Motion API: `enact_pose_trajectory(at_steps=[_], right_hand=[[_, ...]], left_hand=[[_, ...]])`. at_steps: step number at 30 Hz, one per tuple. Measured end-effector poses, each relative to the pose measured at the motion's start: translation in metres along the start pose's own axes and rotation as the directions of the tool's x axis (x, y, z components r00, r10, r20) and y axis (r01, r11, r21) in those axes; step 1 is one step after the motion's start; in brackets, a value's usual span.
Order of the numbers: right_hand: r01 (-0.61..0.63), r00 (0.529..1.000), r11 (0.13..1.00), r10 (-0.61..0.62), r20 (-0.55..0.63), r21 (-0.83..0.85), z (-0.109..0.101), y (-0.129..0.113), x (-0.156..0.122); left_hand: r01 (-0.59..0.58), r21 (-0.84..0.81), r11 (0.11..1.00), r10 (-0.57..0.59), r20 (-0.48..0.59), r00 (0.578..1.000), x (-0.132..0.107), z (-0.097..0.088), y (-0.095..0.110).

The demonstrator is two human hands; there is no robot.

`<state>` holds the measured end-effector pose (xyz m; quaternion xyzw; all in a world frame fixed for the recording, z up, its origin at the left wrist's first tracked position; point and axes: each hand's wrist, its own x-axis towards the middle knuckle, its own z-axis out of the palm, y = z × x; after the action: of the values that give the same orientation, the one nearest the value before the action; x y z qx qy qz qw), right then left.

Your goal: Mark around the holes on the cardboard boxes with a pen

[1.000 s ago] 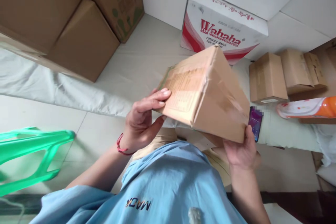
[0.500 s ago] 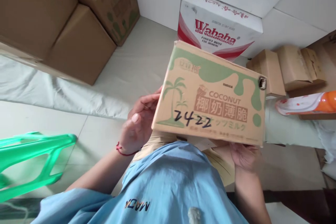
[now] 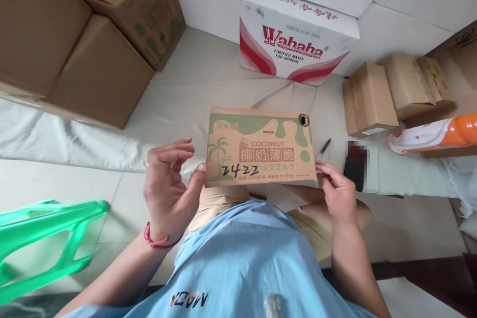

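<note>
Now, left hand (image 3: 169,184): grip loosely open, fingers off, thumb at the left edge of the carton (image 3: 261,148); contact cannot be told. Carton: printed face up, at the near edge of the cloth-covered worktop (image 3: 208,79), apparently lowered, so its weight is probably coming off the hands. Right hand (image 3: 338,191): fingertips at its right edge, firmness unclear. Versus half a second ago: carton clear of the Wahaha box (image 3: 286,44); pen (image 3: 325,147) and phone (image 3: 353,174) uncovered.
</note>
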<state>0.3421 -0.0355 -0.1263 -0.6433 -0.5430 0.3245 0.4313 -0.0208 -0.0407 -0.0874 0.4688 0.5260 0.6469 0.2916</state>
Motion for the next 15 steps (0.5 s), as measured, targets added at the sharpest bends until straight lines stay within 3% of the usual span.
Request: enact_pose_trajectory(at_steps=[2,4,7,9,12,15], right_hand=[[0.063,0.995,0.974,-0.077,-0.061,-0.216,-0.009,0.009,0.024],[0.058,0.996,0.863,-0.082,-0.027,-0.501,-0.014,0.017,0.049],[0.052,0.995,0.644,0.034,0.096,-0.763,-0.017,0.022,0.08],[0.112,0.977,0.511,0.098,0.188,-0.852,-0.018,0.02,0.093],[0.258,0.926,0.257,0.21,0.315,-0.931,-0.02,0.012,0.104],[0.365,0.878,0.142,0.276,0.391,-0.92,-0.021,0.004,0.11]], left_hand=[[-0.208,0.07,0.976,0.206,0.037,0.978,0.005,0.009,0.017],[-0.366,0.106,0.925,0.342,0.192,0.92,0.01,0.022,0.034],[-0.571,0.138,0.809,0.44,0.503,0.744,0.014,0.048,0.051],[-0.654,0.196,0.73,0.391,0.665,0.636,0.014,0.066,0.052],[-0.747,0.289,0.598,0.226,0.834,0.504,0.011,0.087,0.041],[-0.802,0.355,0.48,0.072,0.895,0.44,0.006,0.095,0.03]])
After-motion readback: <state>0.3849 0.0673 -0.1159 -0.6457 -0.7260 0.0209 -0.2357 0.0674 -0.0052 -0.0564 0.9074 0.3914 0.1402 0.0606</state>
